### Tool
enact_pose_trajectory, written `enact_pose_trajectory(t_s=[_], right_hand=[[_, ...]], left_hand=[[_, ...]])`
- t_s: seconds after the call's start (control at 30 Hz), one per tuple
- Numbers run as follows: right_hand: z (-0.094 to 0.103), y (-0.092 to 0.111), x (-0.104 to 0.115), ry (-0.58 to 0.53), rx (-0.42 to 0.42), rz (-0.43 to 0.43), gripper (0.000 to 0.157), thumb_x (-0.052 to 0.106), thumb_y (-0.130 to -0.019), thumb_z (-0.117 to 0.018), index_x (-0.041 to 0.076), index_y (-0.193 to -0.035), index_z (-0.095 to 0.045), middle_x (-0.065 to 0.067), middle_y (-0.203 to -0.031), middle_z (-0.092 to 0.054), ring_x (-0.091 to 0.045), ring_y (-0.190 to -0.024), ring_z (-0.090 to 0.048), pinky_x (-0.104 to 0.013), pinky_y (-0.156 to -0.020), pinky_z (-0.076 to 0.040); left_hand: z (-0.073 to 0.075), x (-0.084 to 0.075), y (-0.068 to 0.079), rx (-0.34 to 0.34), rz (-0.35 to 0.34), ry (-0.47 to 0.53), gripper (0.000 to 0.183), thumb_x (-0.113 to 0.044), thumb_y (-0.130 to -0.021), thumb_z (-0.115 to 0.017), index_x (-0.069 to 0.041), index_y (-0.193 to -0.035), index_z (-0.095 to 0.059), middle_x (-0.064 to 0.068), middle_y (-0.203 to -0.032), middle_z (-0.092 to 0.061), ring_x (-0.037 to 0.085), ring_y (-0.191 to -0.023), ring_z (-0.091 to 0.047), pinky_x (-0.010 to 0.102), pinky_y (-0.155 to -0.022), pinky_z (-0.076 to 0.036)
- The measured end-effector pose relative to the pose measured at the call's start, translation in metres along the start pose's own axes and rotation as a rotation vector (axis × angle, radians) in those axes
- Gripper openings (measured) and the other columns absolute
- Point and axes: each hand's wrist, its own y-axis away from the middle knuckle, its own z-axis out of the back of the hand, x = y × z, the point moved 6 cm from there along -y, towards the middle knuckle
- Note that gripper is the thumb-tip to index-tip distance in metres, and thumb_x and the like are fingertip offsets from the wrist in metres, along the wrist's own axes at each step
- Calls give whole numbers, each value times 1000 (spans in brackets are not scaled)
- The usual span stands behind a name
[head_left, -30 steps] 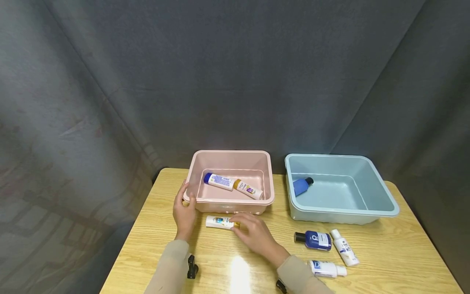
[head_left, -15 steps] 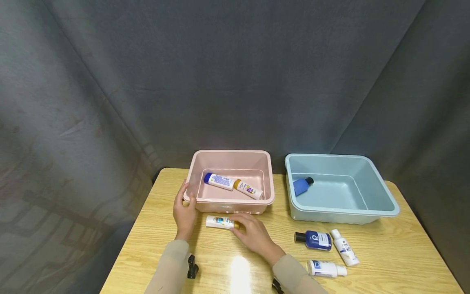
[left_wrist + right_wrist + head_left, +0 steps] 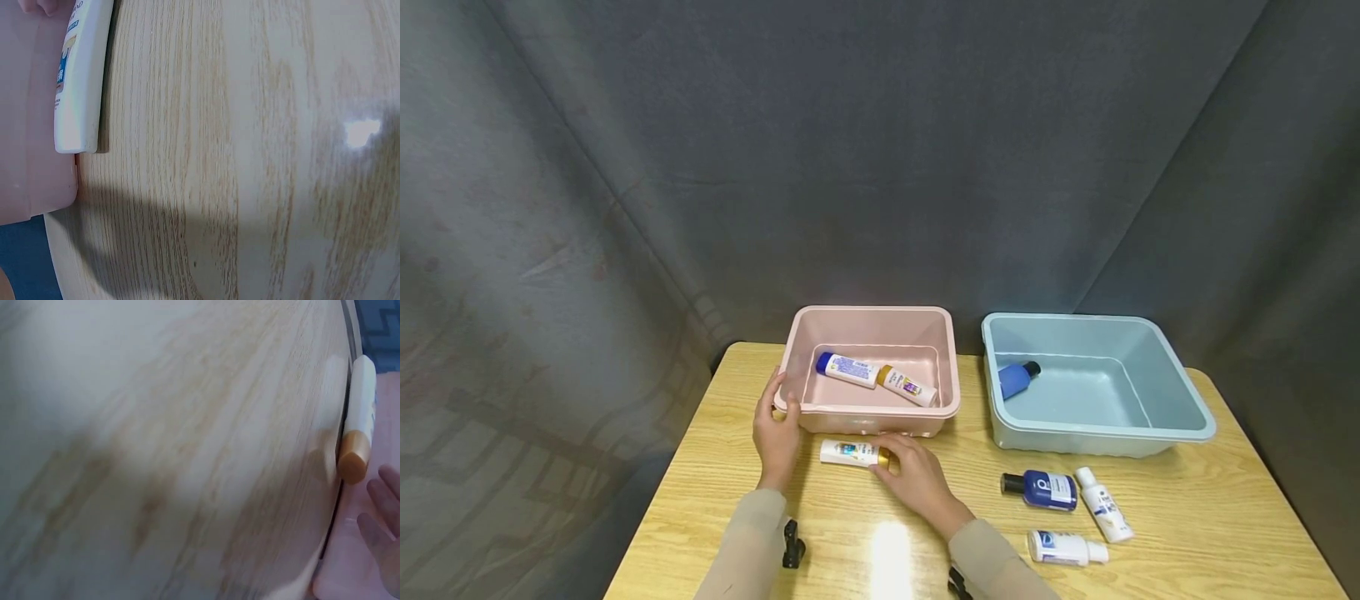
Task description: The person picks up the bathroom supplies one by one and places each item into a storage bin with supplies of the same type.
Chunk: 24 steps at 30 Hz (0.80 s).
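Note:
In the head view, my left hand (image 3: 778,442) holds the front left corner of the pink plastic bin (image 3: 868,410), thumb at the front rim and fingers along the left side. A small white toiletry bottle (image 3: 842,452) with a gold cap lies sideways on the table before the bin. My right hand (image 3: 917,482) is at the cap end, thumb and fingers spread either side of it. In the right wrist view, the fingers (image 3: 387,503) look apart from the gold cap (image 3: 354,459). Two more bottles, one blue-capped (image 3: 850,370) and one gold-capped (image 3: 908,387), lie inside the pink bin.
A light blue bin (image 3: 1097,433) stands to the right with a blue, black-capped bottle (image 3: 1015,380) in it. On the table (image 3: 1210,533) in front lie a dark blue bottle (image 3: 1049,490) and two white ones (image 3: 1105,508). A grey curtain (image 3: 880,167) hangs behind.
My right wrist and forearm have shifted slightly left, while the fingers stay by the gold cap. My left hand, the bins and the bottles show no visible movement.

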Motion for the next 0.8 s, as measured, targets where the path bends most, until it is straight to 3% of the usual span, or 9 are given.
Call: enact_pose_trajectory(t_s=[0.4, 0.8], right_hand=[[-9, -6, -4, -20, 12, 8, 40, 24, -83, -80, 13, -120, -70, -5, -124, -67, -27, -115, -62, -45, -97, -51], [-24, -11, -6, -28, 95, -22, 45, 25, -85, -79, 15, -127, -68, -2, -130, -65, -26, -119, -60, -45, -100, -49]], left_hand=[[1, 3, -1, -4, -10, 0, 38, -8, -97, -57, -15, -134, -60, -4, -148, -50, 22, -139, -41, 43, -116, -31], [0, 2, 0, -2, -1, 11, 38, -9, -97, -57, -15, -135, -60, -4, -148, -49, 21, -139, -40, 43, -117, -29]])
